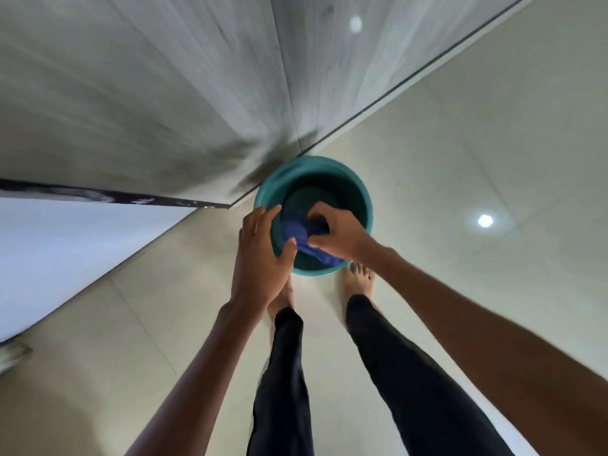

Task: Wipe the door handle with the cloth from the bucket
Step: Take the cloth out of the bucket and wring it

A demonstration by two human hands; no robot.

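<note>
A teal bucket (pixel 332 172) stands on the tiled floor at the foot of a grey door, just ahead of my bare feet. A blue cloth (pixel 296 230) lies bunched inside it, draped toward the near rim. My right hand (pixel 335 233) is closed on the cloth over the bucket. My left hand (pixel 260 258) is at the bucket's near left rim with fingers spread, its fingertips touching the edge of the cloth. The door handle is out of sight.
The grey door (pixel 148 93) fills the upper left, with a second grey panel (pixel 322 60) beside it. Glossy beige floor tiles (pixel 477 143) reflect ceiling lights. My legs in dark trousers (pixel 394 373) stand behind the bucket. A pale wall (pixel 65 251) runs along the left.
</note>
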